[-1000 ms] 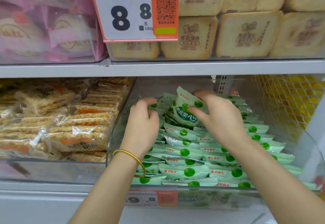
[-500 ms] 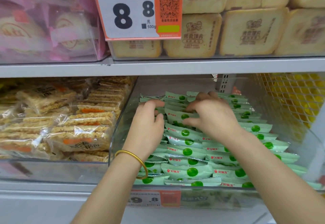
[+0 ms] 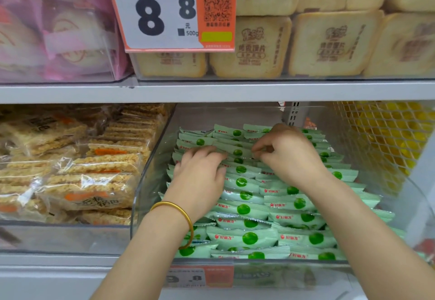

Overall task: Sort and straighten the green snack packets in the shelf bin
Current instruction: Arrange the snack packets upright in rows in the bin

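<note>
**Both hands at work in the green packet bin**

The pale green foil snack packets (image 3: 242, 238), each printed with a dark green dot and a small red logo, fill the clear plastic shelf bin (image 3: 141, 205). They lie overlapped like shingles in side-by-side columns that run from the front rim to the back wall. The front rows are level; the back left rows are more crowded and slightly askew.

The left hand (image 3: 200, 179), a thin gold bangle (image 3: 168, 203) on its wrist, lies palm down on the left column about midway back. Its fingers are bent, the tips pressed onto the packet tops and the thumb spread toward the middle. The fingertips hide what lies under them, so I cannot tell whether its grip holds a packet or only presses. The right hand (image 3: 289, 158) is further in, over the middle and right columns. Its grip is closed: thumb and curled forefinger pinch the right end of a back-row packet (image 3: 235, 152), which sits tucked flat among its neighbours between the two hands.

Left of the bin lie clear-wrapped golden rice cracker packs (image 3: 94, 182); right of it, yellow goods (image 3: 388, 139) show behind a white net. On the grey shelf board (image 3: 211, 91) above sit pale stamped toast-like slabs (image 3: 329, 45) and pink wrapped packs (image 3: 58, 28), with a white and orange price card (image 3: 160, 12) reading 8.8 in front
</note>
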Tool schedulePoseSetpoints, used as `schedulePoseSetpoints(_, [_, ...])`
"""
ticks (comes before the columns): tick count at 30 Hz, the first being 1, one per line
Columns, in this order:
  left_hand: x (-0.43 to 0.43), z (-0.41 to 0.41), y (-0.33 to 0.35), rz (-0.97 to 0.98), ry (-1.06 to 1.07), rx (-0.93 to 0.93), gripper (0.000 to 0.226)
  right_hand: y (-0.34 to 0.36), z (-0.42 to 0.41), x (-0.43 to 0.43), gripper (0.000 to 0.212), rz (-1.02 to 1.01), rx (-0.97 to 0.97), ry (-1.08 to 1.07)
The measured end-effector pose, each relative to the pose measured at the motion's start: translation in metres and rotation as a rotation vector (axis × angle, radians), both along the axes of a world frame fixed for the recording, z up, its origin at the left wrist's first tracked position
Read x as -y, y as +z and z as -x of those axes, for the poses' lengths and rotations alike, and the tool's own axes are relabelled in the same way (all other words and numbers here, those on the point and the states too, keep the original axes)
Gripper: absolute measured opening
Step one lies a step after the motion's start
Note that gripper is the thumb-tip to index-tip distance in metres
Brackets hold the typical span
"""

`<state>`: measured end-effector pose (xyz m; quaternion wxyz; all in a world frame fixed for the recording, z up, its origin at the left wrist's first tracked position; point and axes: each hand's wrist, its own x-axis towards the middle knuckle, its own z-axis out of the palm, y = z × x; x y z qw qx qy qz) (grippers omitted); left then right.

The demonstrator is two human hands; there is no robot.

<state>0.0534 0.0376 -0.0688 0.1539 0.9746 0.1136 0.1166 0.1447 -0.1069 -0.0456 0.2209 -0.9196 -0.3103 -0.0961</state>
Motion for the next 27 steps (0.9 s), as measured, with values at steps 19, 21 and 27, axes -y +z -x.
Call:
schedulePoseSetpoints(19, [-0.005,0.007,0.003,0.176,-0.01,0.08,0.056,-0.013,0.002,-0.016,0.011,-0.256,0.039,-0.018])
schedulePoseSetpoints(21, [-0.005,0.008,0.002,0.227,0.0,0.118,0.06,-0.011,0.008,-0.013,0.01,-0.335,0.077,-0.006])
schedulePoseSetpoints(27, [-0.003,0.017,0.012,0.446,-0.07,0.413,0.069,-0.003,0.04,0.004,0.006,-0.582,0.202,0.088])
